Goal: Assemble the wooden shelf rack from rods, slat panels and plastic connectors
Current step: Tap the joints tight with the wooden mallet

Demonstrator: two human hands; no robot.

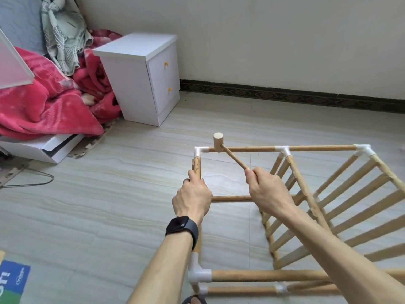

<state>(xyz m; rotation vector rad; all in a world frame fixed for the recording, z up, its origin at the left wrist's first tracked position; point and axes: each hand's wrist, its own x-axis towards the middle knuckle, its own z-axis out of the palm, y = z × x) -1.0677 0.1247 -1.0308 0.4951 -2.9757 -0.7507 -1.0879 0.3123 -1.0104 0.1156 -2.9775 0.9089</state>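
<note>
left hand (192, 199) curls its fingers round the rod (196, 164) to steady it; right hand (266, 194) pinches the mallet (218, 142), head by the corner connector (200, 150), likely to seat it

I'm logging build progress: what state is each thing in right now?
Left hand, gripping a frame rod.
Right hand, gripping the mallet handle.
Mallet, head by the far corner connector.
Rack frame, partly assembled, slat panel fitted.
Cabinet drawers, shut.
</note>
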